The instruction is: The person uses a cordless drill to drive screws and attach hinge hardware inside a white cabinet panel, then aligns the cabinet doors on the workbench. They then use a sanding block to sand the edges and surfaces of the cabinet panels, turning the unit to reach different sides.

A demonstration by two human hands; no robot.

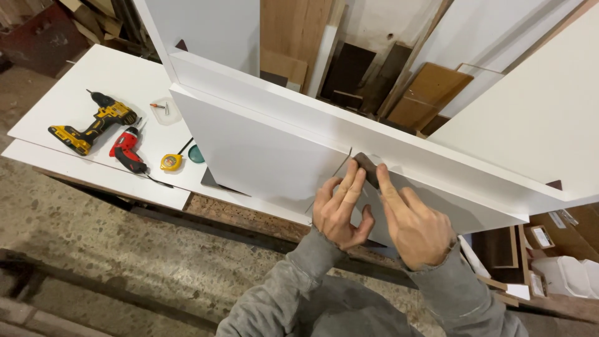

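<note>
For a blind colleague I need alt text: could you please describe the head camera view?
Two bare hands, left hand and right hand, press a thin strip against a white furniture panel standing on edge. To the left, on a white board, lie a yellow cordless drill, a red electric screwdriver and a yellow tape measure.

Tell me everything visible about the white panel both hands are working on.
The white panel is a flat, smooth board, laminate by its look, standing on edge and slanting across the white table. A thin film is partly lifted from its face near the upper edge. The left hand and right hand press on it there, fingers at a small dark piece. Another white board stands behind it.
</note>
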